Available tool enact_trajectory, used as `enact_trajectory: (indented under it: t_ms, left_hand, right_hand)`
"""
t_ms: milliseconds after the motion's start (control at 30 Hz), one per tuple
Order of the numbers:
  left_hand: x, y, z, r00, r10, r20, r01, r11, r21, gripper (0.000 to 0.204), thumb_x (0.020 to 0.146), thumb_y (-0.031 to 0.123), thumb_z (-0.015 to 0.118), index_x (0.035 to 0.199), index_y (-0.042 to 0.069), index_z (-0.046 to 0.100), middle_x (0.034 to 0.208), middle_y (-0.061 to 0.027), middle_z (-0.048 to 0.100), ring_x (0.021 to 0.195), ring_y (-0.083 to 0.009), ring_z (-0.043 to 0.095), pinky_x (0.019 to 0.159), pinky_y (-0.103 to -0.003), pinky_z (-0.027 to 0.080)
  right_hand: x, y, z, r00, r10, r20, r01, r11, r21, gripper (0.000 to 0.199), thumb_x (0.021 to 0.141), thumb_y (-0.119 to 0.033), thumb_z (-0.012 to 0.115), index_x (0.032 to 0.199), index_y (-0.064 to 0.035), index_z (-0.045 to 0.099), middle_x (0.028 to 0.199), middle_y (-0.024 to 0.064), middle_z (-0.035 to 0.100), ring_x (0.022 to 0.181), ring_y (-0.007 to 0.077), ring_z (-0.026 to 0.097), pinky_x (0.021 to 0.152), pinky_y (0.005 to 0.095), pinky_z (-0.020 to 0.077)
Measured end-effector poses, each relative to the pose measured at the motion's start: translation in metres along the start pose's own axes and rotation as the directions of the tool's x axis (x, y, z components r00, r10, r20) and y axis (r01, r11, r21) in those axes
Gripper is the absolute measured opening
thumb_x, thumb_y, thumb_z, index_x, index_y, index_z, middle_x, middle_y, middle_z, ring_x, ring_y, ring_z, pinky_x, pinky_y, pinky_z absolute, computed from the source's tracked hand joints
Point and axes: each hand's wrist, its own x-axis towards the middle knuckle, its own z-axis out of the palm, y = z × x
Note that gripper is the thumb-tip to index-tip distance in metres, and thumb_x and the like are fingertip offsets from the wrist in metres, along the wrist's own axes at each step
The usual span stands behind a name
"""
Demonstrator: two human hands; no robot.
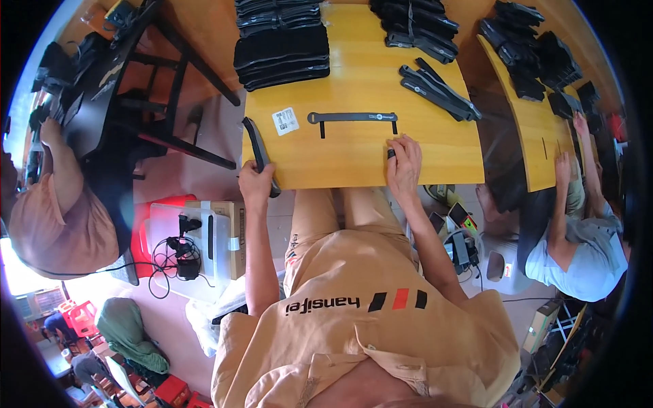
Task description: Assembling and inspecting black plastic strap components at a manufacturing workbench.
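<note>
My left hand point(256, 182) is closed around a stack of dark hook-and-loop straps point(256, 146) at the left edge of the yellow table. Near the front edge, my right hand point(405, 162) has its fingers drawn together. A small black piece point(391, 154) shows at its fingertips; whether it is gripped or worn cannot be made out. Just beyond that hand, a single grey strap point(352, 117) with a holed round end lies flat, left to right. Short black strips point(322, 129) run toward me from below its two ends. A white printed label point(286, 121) lies left of the strap.
Black strap stacks point(281, 57) stand at the back left of the table point(306, 163), banded bundles point(415, 30) at the back right. Loose straps point(439, 92) lie by the right edge. Co-workers sit at a dark table point(112, 88) leftward and a yellow table point(537, 153) rightward.
</note>
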Motion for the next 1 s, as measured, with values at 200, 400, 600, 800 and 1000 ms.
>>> enact_trajectory:
  t_ms: [200, 400, 600, 800, 1000]
  left_hand:
    - [-0.024, 0.028, -0.015, 0.929, -0.005, 0.371, 0.346, 0.374, -0.861, 0.015, 0.078, 0.014, 0.06, 0.087, 0.003, 0.054, 0.07, -0.0001, 0.055, 0.054, -0.0051, 0.047, 0.048, -0.02, 0.036]
    - [-0.036, 0.053, -0.021, 0.933, 0.074, 0.353, 0.318, 0.297, -0.901, 0.016, 0.081, 0.012, 0.059, 0.089, 0.001, 0.049, 0.067, -0.004, 0.052, 0.058, -0.0103, 0.051, 0.05, -0.021, 0.039]
    - [-0.04, 0.058, -0.023, 0.94, 0.067, 0.333, 0.285, 0.38, -0.88, 0.026, 0.083, 0.013, 0.058, 0.102, -0.001, 0.047, 0.067, -0.0042, 0.052, 0.058, -0.0107, 0.053, 0.05, -0.021, 0.039]
    - [-0.039, 0.055, -0.033, 0.936, 0.114, 0.333, 0.261, 0.408, -0.875, 0.026, 0.084, 0.017, 0.06, 0.102, 0.001, 0.05, 0.068, -0.0028, 0.055, 0.058, -0.0086, 0.053, 0.051, -0.021, 0.041]
    - [-0.048, 0.054, -0.037, 0.782, 0.337, 0.525, 0.461, 0.253, -0.85, 0.029, 0.083, 0.015, 0.062, 0.107, 0.001, 0.054, 0.082, -0.0029, 0.059, 0.067, -0.0082, 0.056, 0.056, -0.019, 0.044]
  right_hand:
    - [0.001, -0.018, 0.0, 0.999, 0.04, 0.026, -0.043, 0.99, 0.138, 0.025, 0.069, 0.005, 0.051, 0.092, 0.0009, 0.06, 0.095, 0.0148, 0.054, 0.098, 0.0334, 0.049, 0.09, 0.0406, 0.0376]
    - [0.008, -0.101, -0.008, 0.955, -0.009, 0.296, -0.141, 0.865, 0.481, 0.032, 0.064, 0.012, 0.049, 0.092, 0.001, 0.061, 0.091, 0.0128, 0.056, 0.089, 0.0285, 0.057, 0.077, 0.032, 0.0461]
    - [0.013, -0.159, -0.015, 0.898, -0.18, 0.401, -0.152, 0.729, 0.667, 0.035, 0.064, 0.012, 0.055, 0.096, -0.0006, 0.063, 0.092, 0.0114, 0.057, 0.079, 0.022, 0.06, 0.068, 0.0275, 0.0488]
    - [0.011, -0.161, -0.007, 0.908, -0.171, 0.383, -0.131, 0.752, 0.646, 0.032, 0.068, 0.014, 0.053, 0.094, 0.0005, 0.063, 0.092, 0.0097, 0.056, 0.08, 0.0178, 0.06, 0.066, 0.0246, 0.0482]
    - [0.012, -0.15, -0.01, 0.9, 0.046, 0.433, -0.408, 0.435, 0.803, 0.032, 0.069, 0.019, 0.047, 0.093, 0.0052, 0.063, 0.096, 0.0082, 0.055, 0.075, 0.0093, 0.057, 0.055, 0.0152, 0.043]
